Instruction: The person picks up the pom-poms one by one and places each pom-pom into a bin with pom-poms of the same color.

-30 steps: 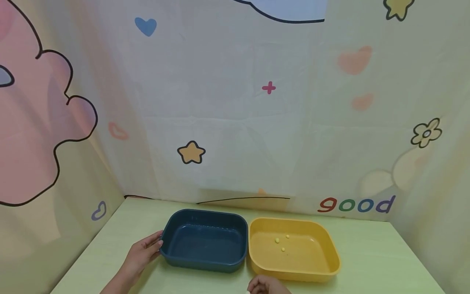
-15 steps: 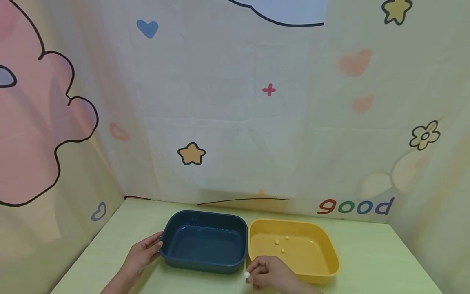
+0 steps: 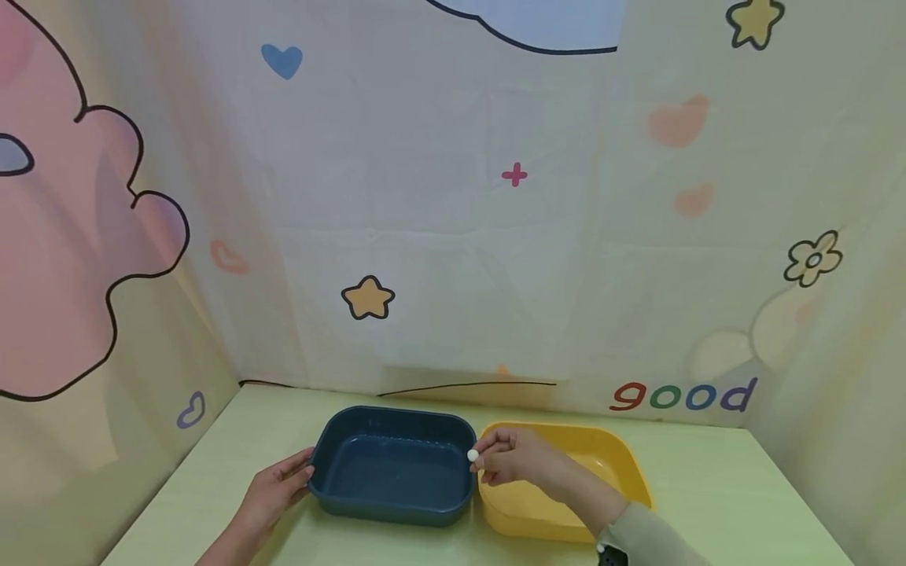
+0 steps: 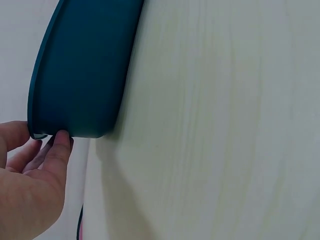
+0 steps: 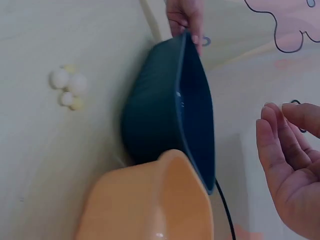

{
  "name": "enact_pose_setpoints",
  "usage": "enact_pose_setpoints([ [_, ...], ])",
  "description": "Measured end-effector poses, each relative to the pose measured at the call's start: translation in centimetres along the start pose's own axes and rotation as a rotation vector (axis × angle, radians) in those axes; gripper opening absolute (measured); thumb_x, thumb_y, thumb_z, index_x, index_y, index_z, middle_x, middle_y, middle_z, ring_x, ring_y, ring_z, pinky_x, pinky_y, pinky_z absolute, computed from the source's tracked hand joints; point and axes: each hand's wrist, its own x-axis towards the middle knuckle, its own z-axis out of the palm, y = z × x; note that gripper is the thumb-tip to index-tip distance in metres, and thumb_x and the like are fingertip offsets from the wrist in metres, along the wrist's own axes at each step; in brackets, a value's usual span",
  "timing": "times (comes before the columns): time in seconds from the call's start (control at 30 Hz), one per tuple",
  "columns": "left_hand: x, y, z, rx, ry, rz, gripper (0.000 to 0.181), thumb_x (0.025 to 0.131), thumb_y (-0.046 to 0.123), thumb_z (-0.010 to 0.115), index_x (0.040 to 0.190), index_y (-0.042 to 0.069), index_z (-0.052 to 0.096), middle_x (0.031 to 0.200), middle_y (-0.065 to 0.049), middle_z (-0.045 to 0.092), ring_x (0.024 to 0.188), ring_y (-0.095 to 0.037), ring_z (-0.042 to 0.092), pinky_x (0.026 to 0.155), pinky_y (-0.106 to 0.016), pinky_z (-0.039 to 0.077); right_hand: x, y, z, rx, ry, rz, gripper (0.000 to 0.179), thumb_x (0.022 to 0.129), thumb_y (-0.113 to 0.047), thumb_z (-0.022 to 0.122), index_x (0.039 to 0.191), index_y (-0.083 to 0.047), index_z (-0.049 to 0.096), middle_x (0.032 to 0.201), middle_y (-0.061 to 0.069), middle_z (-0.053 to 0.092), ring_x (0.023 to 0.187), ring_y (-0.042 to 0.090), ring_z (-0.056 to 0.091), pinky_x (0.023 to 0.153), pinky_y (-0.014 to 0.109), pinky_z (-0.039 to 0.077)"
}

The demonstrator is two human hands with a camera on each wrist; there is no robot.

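the left hand [image 3: 272, 489] held the left end of the blue tub [image 3: 389, 512], with its fingers and thumb gripping the edge. the right hand [image 3: 515, 457] pinched a little white ball [image 3: 473, 455] between its thumb and fingertips. the ball was up above the tubs, near where their rims came together. the right hand was not touching either tub.

the yellow tub [image 3: 534, 520] sat right beside the blue tub, on its right side, and the right arm covered part of it. both tubs stood flat on the pale green table [image 3: 722, 495]. the right wrist view showed more white balls [image 5: 76, 84] and yellow balls [image 5: 76, 103] bunched up on the table, near the tubs.

the right arm had a light sleeve [image 3: 647, 534]. behind the table hung a pale cloth [image 3: 425, 173] with a blue heart [image 3: 281, 60], an orange star [image 3: 368, 298] and the word "good" [image 3: 683, 395].
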Motion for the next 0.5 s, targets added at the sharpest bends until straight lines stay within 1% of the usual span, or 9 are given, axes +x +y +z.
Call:
enact_pose_setpoints([
  [0.1, 0.0, 0.0, 0.0, -0.006, 0.005, -0.007, 0.050, 0.103, 0.007, 0.058, 0.148, -0.012, 0.043, 0.152, -0.031, 0.045, 0.104, -0.004, 0.068, 0.091, -0.028, 0.064, 0.8, -0.8, -0.6, -0.003, 0.036, -0.014, 0.020, 0.100, -0.008, 0.062, 0.115, 0.005, 0.064, 0.101, 0.007, 0.078, 0.081, 0.013, 0.067, 0.084, 0.032, 0.065],
  [0.17, 0.0, 0.1, 0.1, -0.006, 0.015, -0.009, 0.048, 0.104, 0.005, 0.057, 0.148, -0.011, 0.045, 0.151, -0.030, 0.046, 0.106, -0.007, 0.069, 0.090, -0.029, 0.064, 1.2, -1.3, -0.8, -0.018, 0.062, -0.022, 0.021, 0.100, -0.008, 0.062, 0.115, 0.006, 0.064, 0.103, 0.012, 0.078, 0.080, 0.012, 0.067, 0.084, 0.033, 0.065],
  [0.27, 0.0, 0.2, 0.2, -0.003, 0.027, -0.013, 0.047, 0.104, 0.005, 0.056, 0.147, -0.011, 0.046, 0.151, -0.029, 0.046, 0.111, -0.011, 0.069, 0.091, -0.031, 0.064, 2.0, -1.9, -1.2, -0.047, 0.081, -0.036, 0.023, 0.100, -0.008, 0.061, 0.117, 0.008, 0.064, 0.108, 0.020, 0.077, 0.080, 0.011, 0.068, 0.084, 0.034, 0.066],
  [0.37, -0.1, 0.2, 0.2, 0.005, 0.027, -0.008, 0.047, 0.104, 0.005, 0.055, 0.147, -0.011, 0.045, 0.151, -0.030, 0.047, 0.112, -0.013, 0.069, 0.092, -0.032, 0.064, 2.7, -2.3, -1.6, -0.066, 0.064, -0.056, 0.025, 0.101, -0.009, 0.060, 0.118, 0.008, 0.062, 0.113, 0.023, 0.075, 0.082, 0.010, 0.068, 0.086, 0.033, 0.065],
  [0.43, -0.1, 0.1, 0.2, 0.004, 0.030, -0.010, 0.047, 0.104, 0.005, 0.055, 0.147, -0.011, 0.046, 0.150, -0.030, 0.048, 0.111, -0.014, 0.070, 0.092, -0.032, 0.064, 3.3, -2.7, -1.8, -0.067, 0.040, -0.070, 0.025, 0.101, -0.009, 0.059, 0.118, 0.009, 0.062, 0.112, 0.023, 0.075, 0.082, 0.010, 0.068, 0.085, 0.031, 0.065],
  [0.5, -0.1, 0.0, 0.2, 0.004, 0.029, -0.013, 0.047, 0.104, 0.005, 0.055, 0.147, -0.011, 0.046, 0.150, -0.031, 0.049, 0.112, -0.015, 0.070, 0.092, -0.033, 0.064, 3.9, -3.0, -2.0, -0.065, 0.014, -0.079, 0.025, 0.101, -0.009, 0.060, 0.117, 0.009, 0.062, 0.110, 0.019, 0.075, 0.083, 0.011, 0.068, 0.085, 0.030, 0.065],
])
